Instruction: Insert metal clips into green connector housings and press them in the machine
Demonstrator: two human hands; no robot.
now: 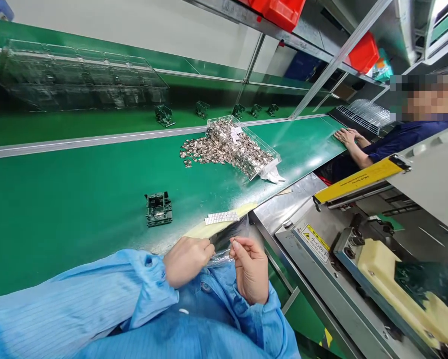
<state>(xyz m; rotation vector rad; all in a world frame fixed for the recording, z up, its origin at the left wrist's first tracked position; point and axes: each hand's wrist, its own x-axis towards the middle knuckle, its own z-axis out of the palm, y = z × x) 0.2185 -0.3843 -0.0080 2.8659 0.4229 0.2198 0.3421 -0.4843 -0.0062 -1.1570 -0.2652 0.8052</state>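
At the near edge of the green work surface, my left hand (188, 262) is closed, thumb against curled fingers; what it grips is hidden. My right hand (250, 269) is turned palm up beside it, thumb and fingertip pinched together on something too small to make out. Between and behind them hangs a clear plastic bag (222, 255). Just beyond, a white strip of small blocks (222, 218) lies on a pale yellow strip (197, 230) along the edge. A dark green open-framed part (159, 209) stands on the surface to the left.
Small metal pieces (205, 150) spill from a tipped clear box (251, 154). Several dark parts (164, 115) stand along the back ledge beside a clear tray (85, 80). At right is a machine with a yellow bar (362, 179); a co-worker's hands (347, 137) rest farther along.
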